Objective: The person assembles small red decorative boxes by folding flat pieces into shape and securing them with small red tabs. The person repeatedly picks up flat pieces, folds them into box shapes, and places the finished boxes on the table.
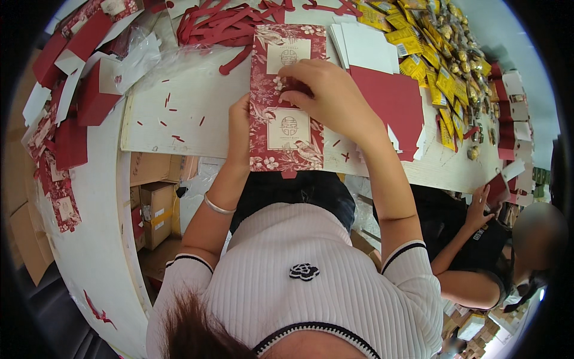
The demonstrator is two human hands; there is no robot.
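Note:
A long red cardboard piece (287, 128) printed with cream flowers, birds and two pale panels stands upright in front of me. My left hand (240, 119) grips it by its left edge, with most of the fingers hidden behind it. Across its front comes my right hand (320, 90), thumb and fingers curled together near the middle between the panels. What those fingertips pinch, if anything, is too small to make out. Below the cardboard's lower edge a small red tab (289, 175) sticks out.
Red ribbons (221, 27) lie heaped at the far side. Right of me are plain red sheets (388, 107), white sheets (368, 48) and yellow packets (445, 84). Folded red boxes (98, 90) crowd the left. A co-worker's hand (476, 209) holds a red box at right.

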